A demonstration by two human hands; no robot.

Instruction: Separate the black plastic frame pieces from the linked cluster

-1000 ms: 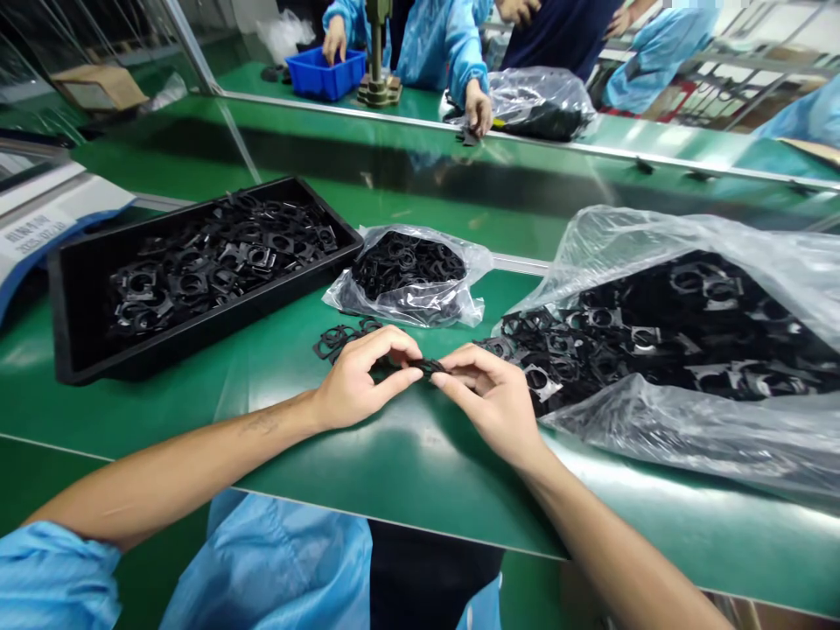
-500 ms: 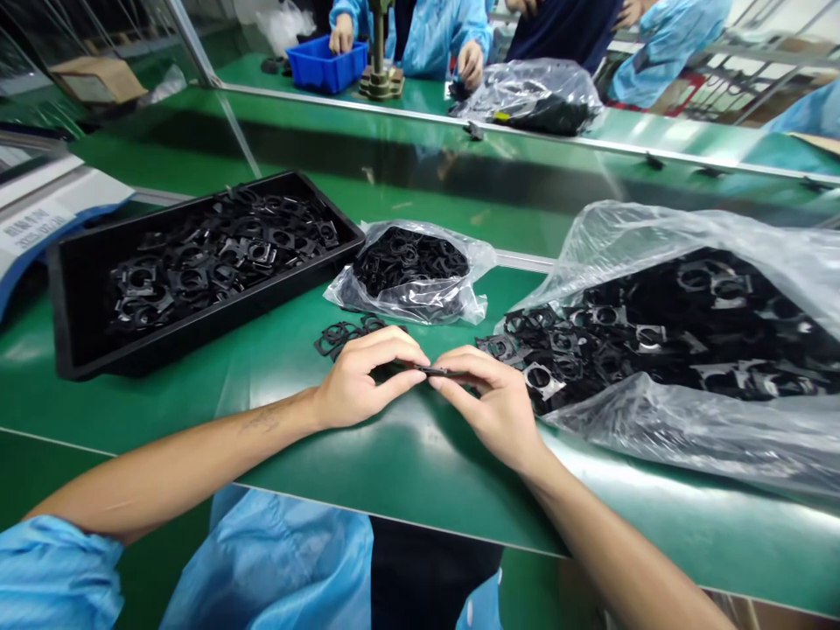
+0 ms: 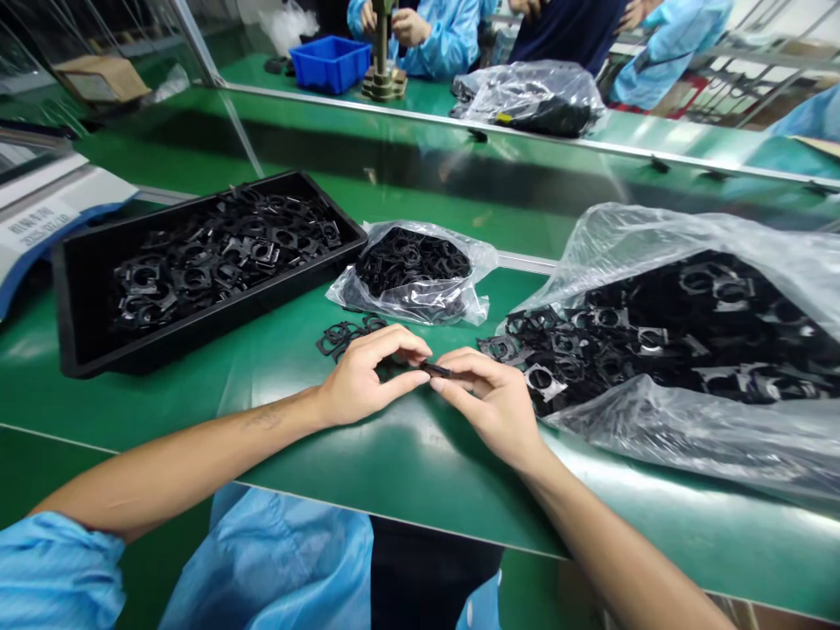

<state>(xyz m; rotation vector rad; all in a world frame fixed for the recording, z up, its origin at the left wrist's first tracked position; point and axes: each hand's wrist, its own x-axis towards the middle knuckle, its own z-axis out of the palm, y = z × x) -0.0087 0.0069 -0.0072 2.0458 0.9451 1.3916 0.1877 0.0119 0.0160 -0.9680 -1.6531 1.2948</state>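
My left hand [image 3: 364,376] and my right hand [image 3: 489,398] meet fingertip to fingertip over the green bench [image 3: 394,455], both pinched on one small black plastic part [image 3: 438,370] held between them. A few loose black ring pieces [image 3: 341,335] lie just beyond my left hand. To the right, a large clear bag [image 3: 689,350] spills black square frames with round holes beside my right hand. A small clear bag of black rings [image 3: 413,271] sits ahead of both hands.
A black tray [image 3: 85,271] with several black frames stands at the left. A white and blue folder [image 3: 39,214] lies at the far left. Across the conveyor, people in blue coats work by a blue bin [image 3: 332,61], a press [image 3: 381,52] and another bag [image 3: 531,96].
My hands have stayed together on the part, with only small finger shifts. The worker opposite has lifted both hands from the blue bin and the bag up to the press.
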